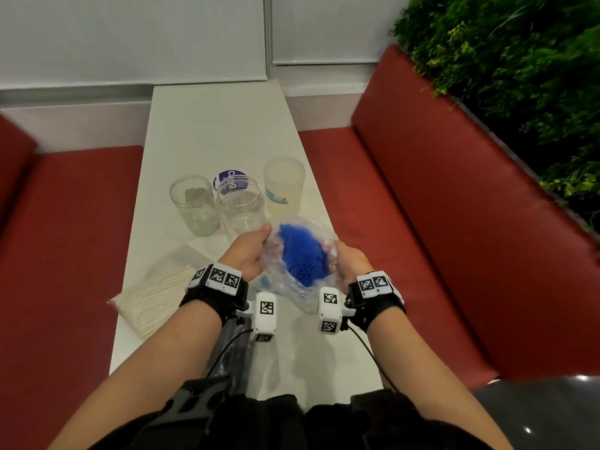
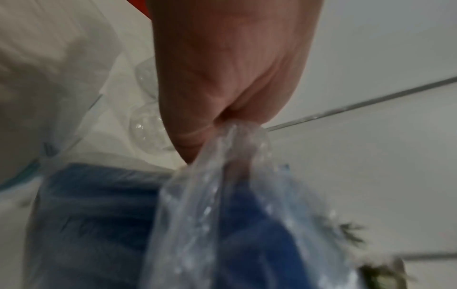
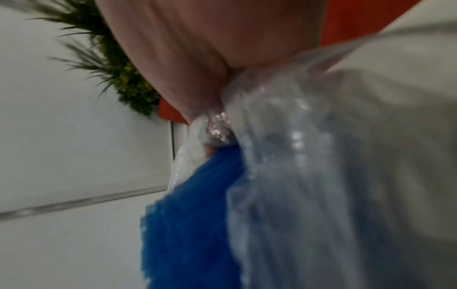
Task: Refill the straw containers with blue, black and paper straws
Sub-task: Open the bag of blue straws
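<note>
Fingers of the left hand (image 1: 248, 251) are curled and pinch the left rim of a clear plastic bag (image 1: 293, 287); in the left wrist view the film (image 2: 237, 148) is gathered tight between thumb and fingers. Right hand (image 1: 349, 263) likewise clenched on the bag's right rim, film bunched in the grip in the right wrist view (image 3: 217, 127). Bag mouth is spread between the two hands, held above the near half of the white table (image 1: 224, 131).

Blue straws (image 1: 303, 254) stand packed inside the bag, open ends facing the head camera in a honeycomb pattern; the bundle fills most of the mouth.

Just beyond the hands: two clear glass jars (image 1: 194, 206) (image 1: 240, 206) side by side, upright, and a frosted plastic cup (image 1: 284, 185) to their right. A round blue-and-white lid (image 1: 230, 180) lies flat behind the middle jar. The left hand's thumb is near the middle jar's base.

A pack of paper straws (image 1: 156, 293) lies on the table's left edge, beside the left wrist. A dark bag, probably black straws (image 1: 233, 349), lies under the left forearm; contents not clear.

Red bench seats (image 1: 406, 222) flank the table on both sides; far half of the tabletop is bare.
</note>
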A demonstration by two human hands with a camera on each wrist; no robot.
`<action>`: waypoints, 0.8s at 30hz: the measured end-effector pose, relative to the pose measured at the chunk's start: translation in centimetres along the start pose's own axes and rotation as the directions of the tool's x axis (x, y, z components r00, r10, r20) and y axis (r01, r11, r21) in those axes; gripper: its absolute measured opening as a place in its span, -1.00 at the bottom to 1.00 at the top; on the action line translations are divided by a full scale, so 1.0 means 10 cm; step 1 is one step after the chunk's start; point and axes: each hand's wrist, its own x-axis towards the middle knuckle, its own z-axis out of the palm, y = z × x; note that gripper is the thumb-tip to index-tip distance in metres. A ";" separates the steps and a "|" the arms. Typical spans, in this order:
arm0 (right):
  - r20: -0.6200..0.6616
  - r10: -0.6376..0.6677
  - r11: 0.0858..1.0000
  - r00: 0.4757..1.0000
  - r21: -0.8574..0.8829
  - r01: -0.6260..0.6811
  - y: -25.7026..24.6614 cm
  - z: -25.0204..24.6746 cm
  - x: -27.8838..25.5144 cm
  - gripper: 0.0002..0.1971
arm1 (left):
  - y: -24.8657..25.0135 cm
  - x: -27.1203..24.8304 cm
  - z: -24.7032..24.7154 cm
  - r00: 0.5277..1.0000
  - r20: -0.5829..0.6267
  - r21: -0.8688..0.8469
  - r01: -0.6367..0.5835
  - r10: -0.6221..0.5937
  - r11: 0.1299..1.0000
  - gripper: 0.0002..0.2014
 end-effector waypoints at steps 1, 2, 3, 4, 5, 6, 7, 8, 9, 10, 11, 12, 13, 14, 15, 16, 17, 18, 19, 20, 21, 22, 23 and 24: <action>0.016 0.049 0.998 0.999 0.024 -0.049 0.02 0.00 0.02 -0.60 | -0.01 0.03 -0.01 0.999 -0.023 0.091 -0.025 0.027 0.996 -0.69; 0.016 0.068 0.998 0.998 0.016 -0.068 0.03 0.01 0.03 -0.53 | -0.03 0.06 -0.01 0.994 -0.051 0.238 -0.079 0.093 0.968 -0.68; -0.007 0.049 0.998 0.999 -0.032 -0.049 0.02 0.01 0.04 -0.50 | -0.04 0.07 0.00 0.983 -0.055 0.375 -0.140 0.173 0.916 -0.66; -0.039 0.002 0.995 0.999 -0.096 -0.006 0.01 0.02 0.03 -0.48 | -0.05 0.08 0.01 0.968 -0.042 0.477 -0.196 0.246 0.856 -0.66; -0.070 -0.063 0.987 0.996 -0.152 0.051 -0.01 0.04 0.02 -0.45 | -0.05 0.09 0.02 0.953 -0.030 0.544 -0.237 0.301 0.805 -0.64; -0.094 -0.139 0.974 0.986 -0.195 0.118 -0.02 0.06 0.02 -0.44 | -0.05 0.10 0.03 0.938 -0.029 0.591 -0.262 0.344 0.763 -0.59; -0.112 -0.227 0.953 0.968 -0.230 0.197 -0.03 0.07 0.01 -0.45 | -0.05 0.10 0.04 0.926 -0.034 0.627 -0.273 0.376 0.730 -0.54; -0.125 -0.327 0.923 0.937 -0.254 0.288 -0.02 0.09 0.00 -0.47 | -0.04 0.11 0.04 0.918 -0.036 0.652 -0.278 0.395 0.705 -0.51; -0.128 -0.424 0.885 0.896 -0.267 0.381 -0.01 0.10 0.00 -0.51 | -0.03 0.12 0.04 0.915 -0.033 0.665 -0.281 0.403 0.692 -0.50; -0.119 -0.508 0.842 0.853 -0.275 0.464 -0.01 0.11 -0.01 -0.59 | -0.03 0.14 0.03 0.918 -0.028 0.666 -0.278 0.395 0.692 -0.52; -0.102 -0.569 0.805 0.816 -0.272 0.528 -0.02 0.11 0.00 -0.69 | -0.02 0.16 0.03 0.927 -0.025 0.648 -0.270 0.374 0.712 -0.55; -0.077 -0.601 0.783 0.795 -0.258 0.567 -0.04 0.12 0.00 -0.78 | -0.01 0.17 0.03 0.940 -0.025 0.609 -0.255 0.340 0.751 -0.58; -0.047 -0.610 0.776 0.791 -0.241 0.583 -0.05 0.11 0.01 -0.79 | -0.01 0.18 0.02 0.954 -0.025 0.559 -0.234 0.299 0.796 -0.59; -0.017 -0.596 0.784 0.803 -0.229 0.577 -0.06 0.10 0.03 -0.76 | -0.01 0.19 0.02 0.965 -0.029 0.507 -0.210 0.260 0.836 -0.56; -0.001 -0.573 0.799 0.820 -0.226 0.558 -0.05 0.09 0.06 -0.74 | -0.02 0.20 0.01 0.973 -0.032 0.452 -0.190 0.229 0.871 -0.55; -0.008 -0.545 0.818 0.838 -0.223 0.530 -0.03 0.07 0.09 -0.75 | -0.02 0.21 -0.01 0.978 -0.032 0.392 -0.177 0.206 0.903 -0.57; -0.035 -0.518 0.840 0.855 -0.211 0.500 -0.01 0.06 0.12 -0.76 | -0.03 0.21 -0.02 0.983 -0.029 0.328 -0.161 0.180 0.931 -0.61; -0.074 -0.490 0.863 0.869 -0.187 0.470 0.02 0.06 0.15 -0.77 | -0.05 0.22 -0.04 0.989 -0.025 0.263 -0.131 0.143 0.956 -0.65; -0.118 -0.467 0.880 0.876 -0.157 0.448 0.05 0.07 0.17 -0.78 | -0.07 0.24 -0.05 0.995 -0.023 0.191 -0.093 0.099 0.977 -0.68; -0.164 -0.460 0.887 0.873 -0.142 0.440 0.07 0.08 0.19 -0.80 | -0.09 0.26 -0.07 0.998 -0.023 0.114 -0.049 0.052 0.992 -0.69; -0.210 -0.467 0.883 0.859 -0.149 0.444 0.11 0.09 0.21 -0.83 | -0.12 0.28 -0.10 1.000 -0.020 0.048 -0.004 0.005 0.999 -0.69; -0.250 -0.479 0.877 0.841 -0.171 0.449 0.14 0.10 0.23 -0.86 | -0.15 0.30 -0.13 0.999 -0.008 0.006 0.036 -0.036 0.999 -0.68; -0.282 -0.487 0.872 0.826 -0.201 0.446 0.19 0.11 0.25 -0.89 | -0.18 0.31 -0.15 0.998 0.011 -0.011 0.065 -0.065 0.998 -0.67; -0.304 -0.488 0.870 0.818 -0.240 0.430 0.23 0.11 0.27 -0.90 | -0.21 0.33 -0.17 0.997 0.028 -0.006 0.076 -0.076 0.997 -0.66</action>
